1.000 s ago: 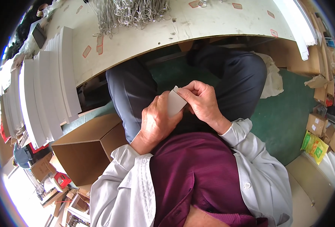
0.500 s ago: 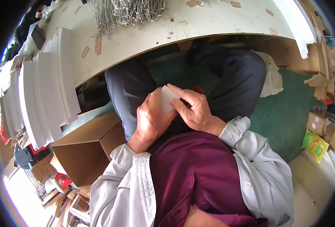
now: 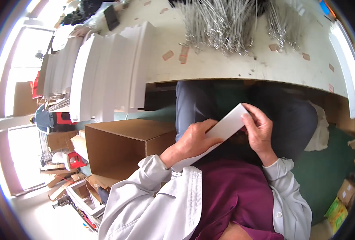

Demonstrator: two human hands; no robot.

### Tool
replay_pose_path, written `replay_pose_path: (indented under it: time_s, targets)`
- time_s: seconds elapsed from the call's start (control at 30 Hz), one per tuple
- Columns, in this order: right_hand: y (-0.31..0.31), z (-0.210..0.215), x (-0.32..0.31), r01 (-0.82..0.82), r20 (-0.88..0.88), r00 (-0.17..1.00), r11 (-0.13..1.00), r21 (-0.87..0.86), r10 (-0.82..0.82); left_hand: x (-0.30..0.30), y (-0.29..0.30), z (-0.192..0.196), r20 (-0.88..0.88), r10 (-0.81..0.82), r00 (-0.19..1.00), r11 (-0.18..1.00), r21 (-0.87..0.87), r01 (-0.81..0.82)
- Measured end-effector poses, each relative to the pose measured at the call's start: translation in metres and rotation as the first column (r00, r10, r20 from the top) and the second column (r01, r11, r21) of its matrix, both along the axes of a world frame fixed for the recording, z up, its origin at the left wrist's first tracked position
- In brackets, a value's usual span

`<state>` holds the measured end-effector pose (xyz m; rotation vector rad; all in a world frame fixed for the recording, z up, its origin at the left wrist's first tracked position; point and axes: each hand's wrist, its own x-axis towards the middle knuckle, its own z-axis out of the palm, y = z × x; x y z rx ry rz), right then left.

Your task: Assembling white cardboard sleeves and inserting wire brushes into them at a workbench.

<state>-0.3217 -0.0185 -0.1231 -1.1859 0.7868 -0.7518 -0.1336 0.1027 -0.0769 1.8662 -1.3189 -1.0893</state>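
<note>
A long, narrow white box (image 3: 228, 125) lies slantwise over my lap, its far end up to the right and its near end by my left sleeve. My left hand (image 3: 196, 139) is closed around its middle, with the thumb across the top face. At the far end, my right hand (image 3: 259, 127) pinches the box's edge between thumb and fingers. What is inside the box, if anything, cannot be seen. Beyond my knees is the white worktable (image 3: 209, 68), with a heap of thin metal rods with looped ends (image 3: 229, 32) on it.
More long white boxes (image 3: 105, 76) are stacked at the table's left side. An open brown carton (image 3: 117, 154) stands below them, left of my lap. A smaller bunch of looped rods (image 3: 281, 30) lies right of the heap. White strips (image 3: 347, 68) line the right edge.
The view has swung left, so everything sits further right. The white box, seen nearly end-on before, now shows its length. My hands have spread apart along it.
</note>
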Motion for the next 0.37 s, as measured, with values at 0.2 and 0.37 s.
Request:
replay_pose_path:
  time_s: [0.2,0.37]
  targets:
    - [-0.035,0.016,0.009,-0.092,-0.196,0.980,0.924,-0.371,0.018,0.036,0.010,0.056,0.167,0.161,0.973,0.986,0.020,-0.167]
    - [-0.064,0.018,0.017,0.024,-0.159,0.977,0.815,-0.579,-0.142,0.115,-0.007,0.069,0.620,0.301,0.725,0.950,-0.128,-0.284]
